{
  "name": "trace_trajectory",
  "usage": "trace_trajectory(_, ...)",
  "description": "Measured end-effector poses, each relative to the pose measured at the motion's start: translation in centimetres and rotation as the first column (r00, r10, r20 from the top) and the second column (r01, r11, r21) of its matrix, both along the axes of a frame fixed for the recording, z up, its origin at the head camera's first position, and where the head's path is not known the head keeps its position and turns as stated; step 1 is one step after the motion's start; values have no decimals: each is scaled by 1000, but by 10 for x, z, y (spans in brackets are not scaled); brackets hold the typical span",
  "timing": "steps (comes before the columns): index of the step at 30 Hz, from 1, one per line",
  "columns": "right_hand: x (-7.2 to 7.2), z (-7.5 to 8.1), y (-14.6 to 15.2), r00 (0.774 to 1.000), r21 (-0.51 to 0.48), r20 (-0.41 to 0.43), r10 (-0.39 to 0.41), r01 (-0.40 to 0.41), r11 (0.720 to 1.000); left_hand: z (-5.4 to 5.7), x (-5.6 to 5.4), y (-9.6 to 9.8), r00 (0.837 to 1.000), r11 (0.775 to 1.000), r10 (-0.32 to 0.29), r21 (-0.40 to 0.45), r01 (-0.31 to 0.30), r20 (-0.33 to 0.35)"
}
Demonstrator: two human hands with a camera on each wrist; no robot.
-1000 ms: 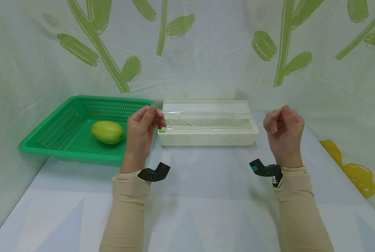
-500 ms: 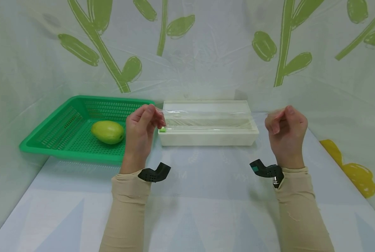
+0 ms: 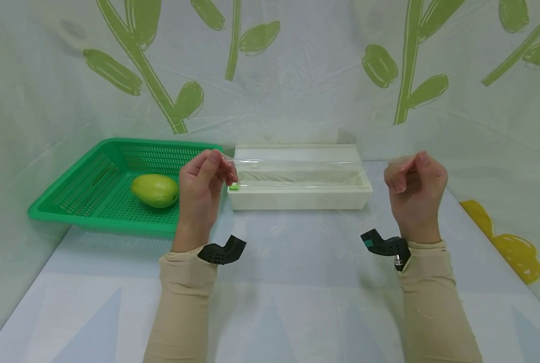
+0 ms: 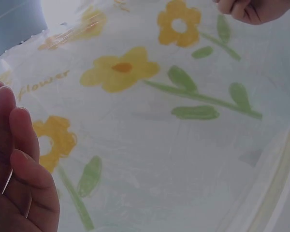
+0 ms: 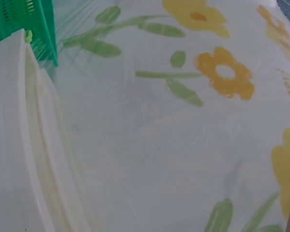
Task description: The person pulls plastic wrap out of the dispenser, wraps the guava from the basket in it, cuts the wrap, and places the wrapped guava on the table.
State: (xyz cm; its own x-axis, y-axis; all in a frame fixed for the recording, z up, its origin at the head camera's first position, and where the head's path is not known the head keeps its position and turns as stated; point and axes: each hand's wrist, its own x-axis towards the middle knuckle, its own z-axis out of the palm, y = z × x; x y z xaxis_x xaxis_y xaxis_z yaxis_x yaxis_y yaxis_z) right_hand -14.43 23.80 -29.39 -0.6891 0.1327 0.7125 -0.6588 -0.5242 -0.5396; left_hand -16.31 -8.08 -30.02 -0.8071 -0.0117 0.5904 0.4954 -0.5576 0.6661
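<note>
A sheet of clear cling film [image 3: 297,163] is stretched between my hands, its edge showing as a thin shiny line. My left hand [image 3: 199,194] pinches the left corner between thumb and curled fingers. At the other end my right hand [image 3: 416,196] pinches the right corner with its thumb over curled fingers. Behind the film stands a long white cling film dispenser box [image 3: 299,200] with its lid up. A small green tab [image 3: 234,186] sits at its left front edge. In the left wrist view, fingers of the left hand [image 4: 26,179] show at the lower left.
On the left, a green perforated basket [image 3: 52,216] holds a yellow-green mango-like fruit [image 3: 154,191]. A curtain [image 3: 306,101] with plant prints hangs behind the table [image 3: 292,302]. The dispenser stands near the table's back.
My right hand has moved slightly to the right, and the left hand a little to the left. The film between them looks more taut. The dispenser, basket and fruit have stayed put.
</note>
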Motion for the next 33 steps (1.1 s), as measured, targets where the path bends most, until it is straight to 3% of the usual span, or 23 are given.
trace_trajectory(11, 3, 3, -1, 1000, 4, -30, 5, -5, 1000, 3, 3, -2, 999, 1000, -8, 10, 8, -35)
trace_trajectory(17, 4, 5, -3, 999, -20, -43, 14, -14, 1000, 5, 4, -4, 999, 1000, 0, -14, 0, -49)
trace_trajectory(33, 9, 9, -5, 996, -115, -78, 36, -45, 992, 9, 10, -4, 998, 999, -27, 31, 29, -64)
